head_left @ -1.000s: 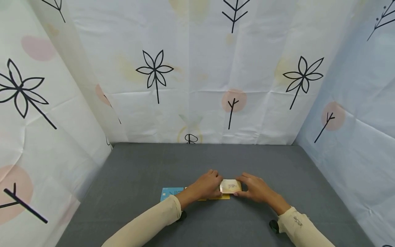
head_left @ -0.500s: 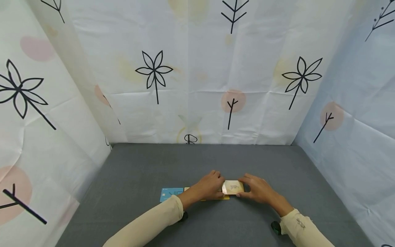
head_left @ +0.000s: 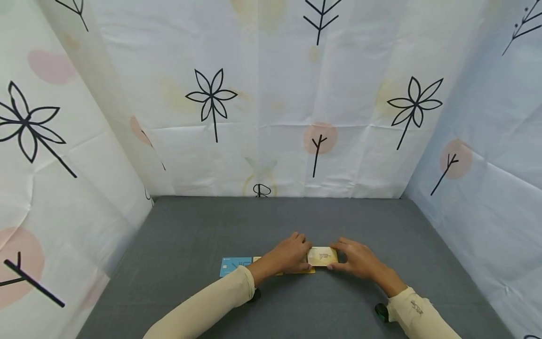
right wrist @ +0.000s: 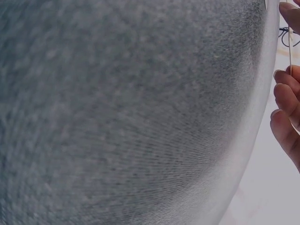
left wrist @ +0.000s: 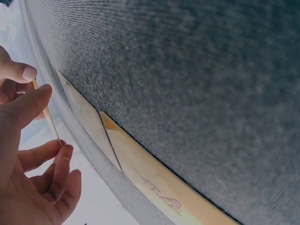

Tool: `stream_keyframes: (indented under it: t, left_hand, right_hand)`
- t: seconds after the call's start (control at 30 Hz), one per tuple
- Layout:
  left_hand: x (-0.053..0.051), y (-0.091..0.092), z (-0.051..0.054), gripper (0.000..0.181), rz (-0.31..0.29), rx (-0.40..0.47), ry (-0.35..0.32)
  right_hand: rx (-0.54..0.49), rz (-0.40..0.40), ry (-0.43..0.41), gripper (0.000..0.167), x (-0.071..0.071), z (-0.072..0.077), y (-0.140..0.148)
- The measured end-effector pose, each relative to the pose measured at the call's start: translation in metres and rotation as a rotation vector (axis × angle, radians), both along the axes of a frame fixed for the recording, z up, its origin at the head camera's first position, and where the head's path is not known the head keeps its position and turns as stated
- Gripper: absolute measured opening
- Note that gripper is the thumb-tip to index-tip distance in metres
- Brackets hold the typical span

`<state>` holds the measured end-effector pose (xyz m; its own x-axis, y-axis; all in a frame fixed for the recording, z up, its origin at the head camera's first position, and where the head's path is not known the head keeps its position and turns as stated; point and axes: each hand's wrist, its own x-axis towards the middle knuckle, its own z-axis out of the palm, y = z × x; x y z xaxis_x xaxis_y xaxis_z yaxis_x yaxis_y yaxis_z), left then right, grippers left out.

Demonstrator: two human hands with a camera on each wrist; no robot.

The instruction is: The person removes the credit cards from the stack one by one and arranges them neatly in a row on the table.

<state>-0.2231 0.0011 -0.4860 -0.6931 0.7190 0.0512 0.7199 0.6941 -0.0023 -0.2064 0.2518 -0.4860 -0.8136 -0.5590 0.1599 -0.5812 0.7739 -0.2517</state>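
A pale gold card [head_left: 322,256] is held up off the table between my two hands. My left hand [head_left: 290,254] pinches its left edge, and my right hand [head_left: 355,258] grips the right edge with thumb and fingers. In the left wrist view the held card [left wrist: 50,119] appears nearly edge-on above the surface. Below lie more cards in a row: a blue card [head_left: 235,265] at the left and a yellow card [head_left: 309,271] at the right end. My left hand and forearm hide much of the row's middle.
Grey cloth [head_left: 271,216] covers the table. Patterned white fabric walls [head_left: 279,94] rise at the back and both sides. Two cards end to end, one bearing line script [left wrist: 159,187], lie flat in the left wrist view.
Both hands have shifted slightly to the right together with the pale gold card. The cards on the table have stayed where they were.
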Motion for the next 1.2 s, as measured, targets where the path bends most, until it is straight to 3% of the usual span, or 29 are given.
stream_keyframes:
  t: [0.67,1.0,1.2]
  left_hand:
    - [0.000,0.011,-0.001,0.047,-0.030,-0.006,-0.021]
    - [-0.001,0.019,-0.004,0.044,-0.035,0.003,-0.007]
    - [0.001,0.026,-0.009,0.050,-0.036,-0.043,0.000]
  right_hand:
    - [-0.002,-0.003,0.005,0.054,0.004,0.001,0.011]
    - [0.006,-0.028,-0.055,0.055,0.005,0.003,0.017]
    - [0.009,-0.034,-0.088,0.054,0.005,0.005,0.020]
